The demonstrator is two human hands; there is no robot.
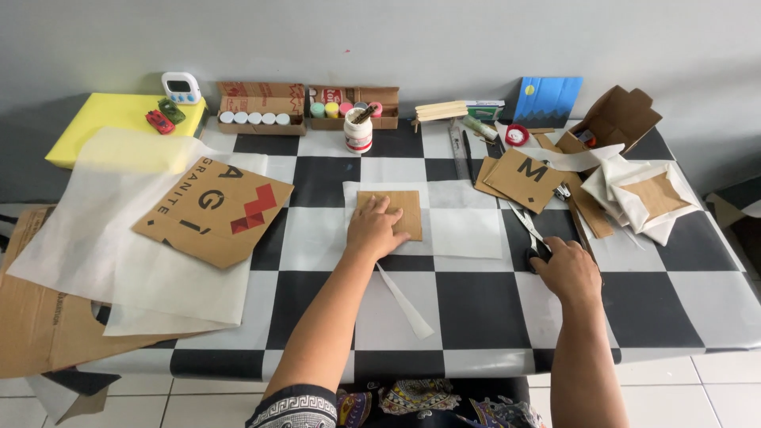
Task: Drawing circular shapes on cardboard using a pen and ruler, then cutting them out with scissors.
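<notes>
A black-and-white chequered table stands against a grey wall. The left hand lies flat, fingers spread, on one small square brown cardboard piece atop a sheet of white paper. The right hand curls over one pair of scissors; grip unclear.

Black-and-white checkered tablecloth, brown cardboard square

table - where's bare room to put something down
Free: the checkered table front edge between the forearms, and front right below the right hand. Crowded: left under the white paper sheets, and back right around the scissors and cardboard scraps.
</notes>
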